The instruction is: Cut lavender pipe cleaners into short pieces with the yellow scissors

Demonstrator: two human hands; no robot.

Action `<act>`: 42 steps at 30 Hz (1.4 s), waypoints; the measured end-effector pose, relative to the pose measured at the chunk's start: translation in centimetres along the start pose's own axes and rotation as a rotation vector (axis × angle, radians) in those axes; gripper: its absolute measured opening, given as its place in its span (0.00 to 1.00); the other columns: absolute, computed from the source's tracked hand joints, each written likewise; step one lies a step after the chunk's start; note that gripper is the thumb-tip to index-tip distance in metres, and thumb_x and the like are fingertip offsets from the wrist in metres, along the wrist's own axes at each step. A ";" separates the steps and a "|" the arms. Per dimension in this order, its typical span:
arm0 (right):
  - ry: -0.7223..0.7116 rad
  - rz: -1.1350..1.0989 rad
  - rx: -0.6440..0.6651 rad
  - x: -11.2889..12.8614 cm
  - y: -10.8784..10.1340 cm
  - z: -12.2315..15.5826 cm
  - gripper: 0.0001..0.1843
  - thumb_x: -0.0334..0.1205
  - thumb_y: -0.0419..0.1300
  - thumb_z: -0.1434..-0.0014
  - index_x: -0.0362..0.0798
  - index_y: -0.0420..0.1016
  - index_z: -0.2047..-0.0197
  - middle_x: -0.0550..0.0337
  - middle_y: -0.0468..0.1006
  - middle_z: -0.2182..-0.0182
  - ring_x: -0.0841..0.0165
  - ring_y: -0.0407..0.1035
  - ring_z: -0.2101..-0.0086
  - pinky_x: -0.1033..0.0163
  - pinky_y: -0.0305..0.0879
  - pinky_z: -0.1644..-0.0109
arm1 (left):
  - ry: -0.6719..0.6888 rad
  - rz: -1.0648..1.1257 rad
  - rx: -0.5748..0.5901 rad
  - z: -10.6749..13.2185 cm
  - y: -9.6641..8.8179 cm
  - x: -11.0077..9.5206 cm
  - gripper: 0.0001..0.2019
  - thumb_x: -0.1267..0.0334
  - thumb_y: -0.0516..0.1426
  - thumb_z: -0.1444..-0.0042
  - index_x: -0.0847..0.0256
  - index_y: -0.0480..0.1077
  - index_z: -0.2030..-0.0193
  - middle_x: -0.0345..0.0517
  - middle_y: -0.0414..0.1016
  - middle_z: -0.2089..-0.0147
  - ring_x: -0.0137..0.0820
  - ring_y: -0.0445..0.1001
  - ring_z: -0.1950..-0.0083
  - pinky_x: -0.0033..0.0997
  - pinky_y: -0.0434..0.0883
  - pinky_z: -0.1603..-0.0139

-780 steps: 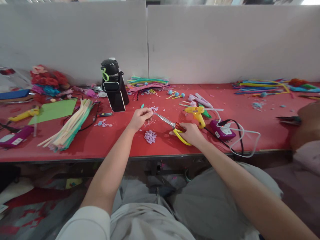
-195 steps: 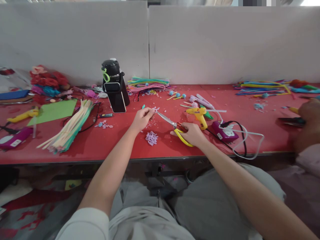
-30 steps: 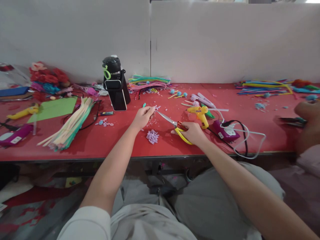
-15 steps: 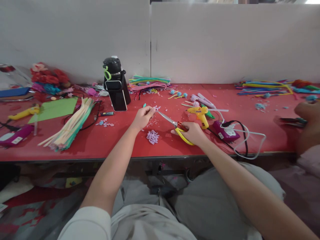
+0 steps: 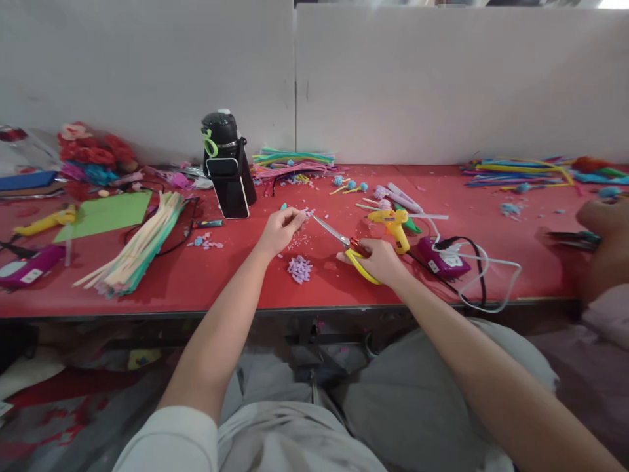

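Observation:
My left hand [image 5: 279,229] is pinched shut on a thin pipe cleaner piece with a teal end [image 5: 284,206], held just above the red table [image 5: 196,278]. My right hand [image 5: 377,260] grips yellow-handled scissors [image 5: 344,246]; their blade tips point at the fingertips of the left hand. A small heap of lilac cut bits [image 5: 299,268] lies on the table below and between both hands. More lilac scraps [image 5: 204,242] lie to the left.
A black bottle with a phone leaning on it [image 5: 227,174] stands behind my left hand. A yellow glue gun [image 5: 392,226], a purple power strip with cables [image 5: 445,257], pipe-cleaner bundles [image 5: 140,246] and green paper [image 5: 105,217] lie around. Another person's hand [image 5: 607,223] is at the right edge.
The scissors have drawn back slightly to the right, leaving a small gap from my left fingertips. My left hand stays put with its pinch.

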State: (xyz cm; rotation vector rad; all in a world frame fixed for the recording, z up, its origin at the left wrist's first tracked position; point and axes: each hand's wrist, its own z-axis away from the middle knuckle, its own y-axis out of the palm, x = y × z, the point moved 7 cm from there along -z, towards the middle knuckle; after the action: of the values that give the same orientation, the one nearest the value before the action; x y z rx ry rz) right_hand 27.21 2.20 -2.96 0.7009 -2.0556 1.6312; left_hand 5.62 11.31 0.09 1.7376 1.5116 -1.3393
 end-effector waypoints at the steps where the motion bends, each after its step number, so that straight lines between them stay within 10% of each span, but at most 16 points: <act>1: 0.000 -0.001 0.000 0.1 -0.1 0.1 0.37 0.75 0.61 0.55 0.50 0.52 0.81 0.68 0.51 0.82 0.74 0.48 0.77 0.64 0.44 0.76 | 0.004 -0.006 -0.002 0.0 -0.1 0.0 0.18 0.48 0.60 0.42 0.62 0.71 0.70 0.41 0.69 0.75 0.25 0.65 0.74 0.28 0.64 0.70; 42: -0.005 0.002 0.018 -0.1 0.2 -0.3 0.38 0.76 0.60 0.56 0.50 0.51 0.82 0.67 0.52 0.83 0.73 0.49 0.77 0.64 0.44 0.75 | -0.043 0.027 -0.042 -0.1 -0.4 0.3 0.13 0.54 0.62 0.44 0.63 0.74 0.70 0.42 0.74 0.75 0.25 0.68 0.74 0.27 0.67 0.70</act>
State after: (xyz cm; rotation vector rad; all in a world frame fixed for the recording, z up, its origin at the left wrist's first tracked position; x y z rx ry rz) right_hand 27.15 2.51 -3.15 0.7097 -2.0477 1.6526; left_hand 5.26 11.61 -0.08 1.6863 1.4777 -1.3137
